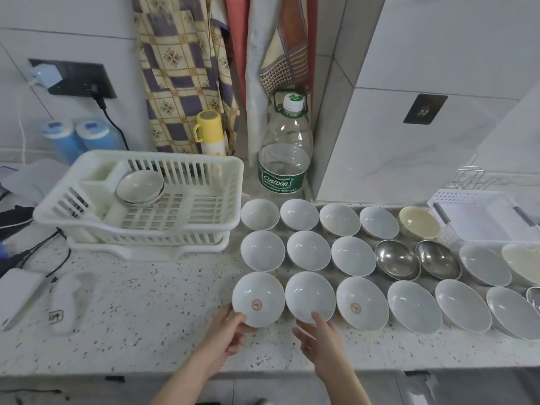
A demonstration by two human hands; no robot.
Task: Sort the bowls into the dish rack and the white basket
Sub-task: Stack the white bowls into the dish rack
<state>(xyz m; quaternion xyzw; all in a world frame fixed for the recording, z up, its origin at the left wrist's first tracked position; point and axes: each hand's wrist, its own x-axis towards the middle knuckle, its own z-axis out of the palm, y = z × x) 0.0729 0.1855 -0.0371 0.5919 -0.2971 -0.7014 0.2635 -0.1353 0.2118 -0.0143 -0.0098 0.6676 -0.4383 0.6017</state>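
I have my left hand (230, 325) pinching the near rim of the front-left white bowl with the red emblem (258, 299), which sits on the worktop (146, 302); my right hand (317, 331) lies with relaxed fingers on the near rim of the plain bowl (310, 296) beside it. The dish rack (140, 200) lies up and to the left, nearer my left hand, already holding bowls; the white basket (482, 214) sits far right, behind the rows
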